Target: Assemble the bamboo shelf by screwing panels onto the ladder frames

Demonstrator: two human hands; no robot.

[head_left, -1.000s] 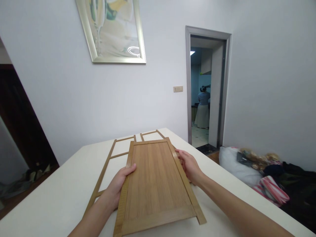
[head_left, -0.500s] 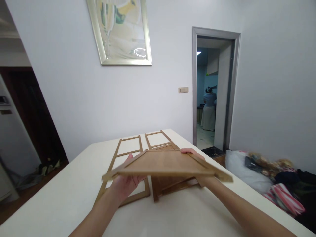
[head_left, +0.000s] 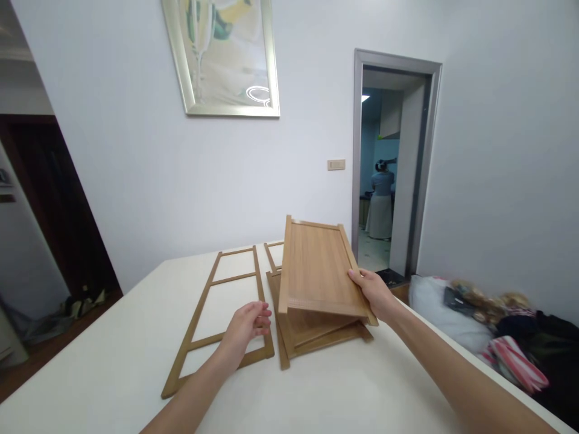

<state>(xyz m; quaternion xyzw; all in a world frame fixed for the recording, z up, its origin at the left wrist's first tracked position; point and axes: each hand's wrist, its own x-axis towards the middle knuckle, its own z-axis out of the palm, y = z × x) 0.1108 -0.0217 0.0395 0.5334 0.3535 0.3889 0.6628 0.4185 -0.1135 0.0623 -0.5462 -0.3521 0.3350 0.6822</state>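
Observation:
My right hand (head_left: 373,293) grips the right edge of a framed wooden panel (head_left: 319,265), thumb on its face. The panel is tilted, its far end raised, above at least one similar wooden panel (head_left: 330,346) lying on the table. To the left, my left hand (head_left: 250,325) is off the panel with its fingers curled loosely and apart, nothing in them. It hovers over the near part of a flat wooden ladder-like frame (head_left: 233,277). A second such frame (head_left: 271,258) lies mostly hidden behind the held panel.
Everything rests on a white table (head_left: 131,337) set near a wall with a framed picture (head_left: 233,111). Beyond the doorway (head_left: 357,181) a person (head_left: 382,193) stands in another room. Clothes and a white bag (head_left: 441,307) are heaped at the right.
The wooden panel has turned lengthwise and shifted right, over the lower panel. My left hand has let go of it; my right hand keeps hold of its right edge.

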